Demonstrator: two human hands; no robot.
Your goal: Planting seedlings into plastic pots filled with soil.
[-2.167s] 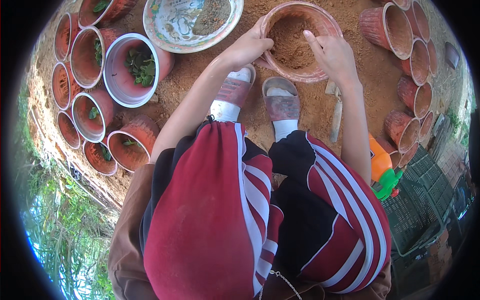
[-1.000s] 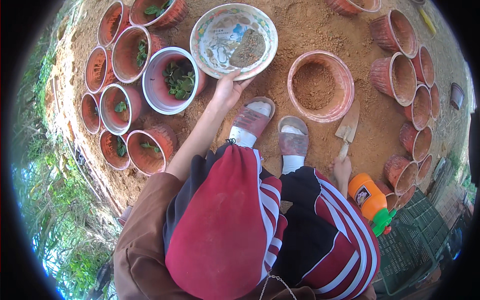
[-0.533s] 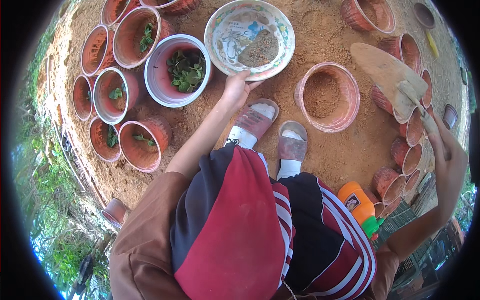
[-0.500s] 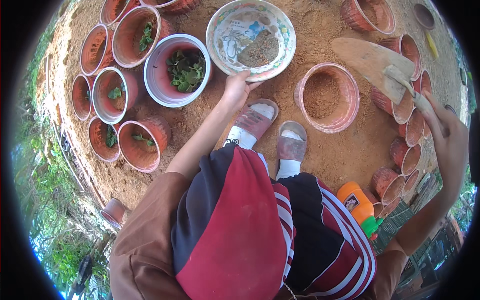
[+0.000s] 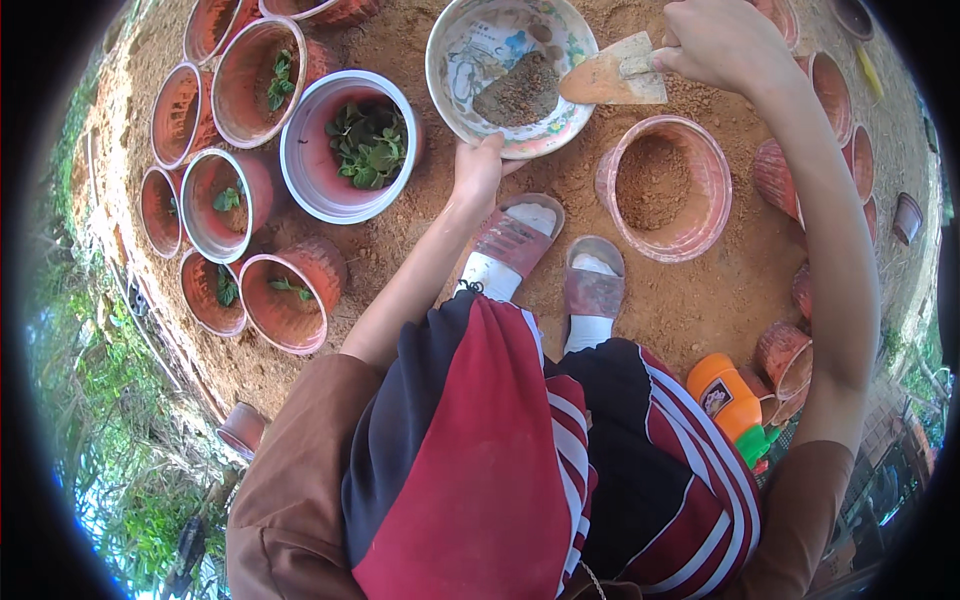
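Observation:
My left hand [image 5: 480, 170] grips the near rim of a white bowl [image 5: 455, 70] with a flowered edge. Dark grainy soil [image 5: 520, 92] lies in part of that bowl. In my right hand [image 5: 725, 45] is a trowel [image 5: 615, 78], its handle mostly hidden by my closed fingers. The soil-stained blade points left, and its tip overlaps the bowl's right rim; I cannot tell whether it touches. Just right of my feet and below the trowel stands a reddish pot [image 5: 718, 190] with loose brown soil inside.
Left of the bowl, a white-rimmed pot [image 5: 290, 165] holds leafy seedlings [image 5: 368, 145]. Several reddish pots with small plants [image 5: 283, 80] cluster farther left. More pots [image 5: 828, 95] line the right side. An orange bottle with a green top [image 5: 725, 395] lies near my right leg.
My right hand has swung up and to the left, bringing the trowel from above the right-hand pots to the bowl's right rim. My left hand still holds the bowl, which has shifted slightly.

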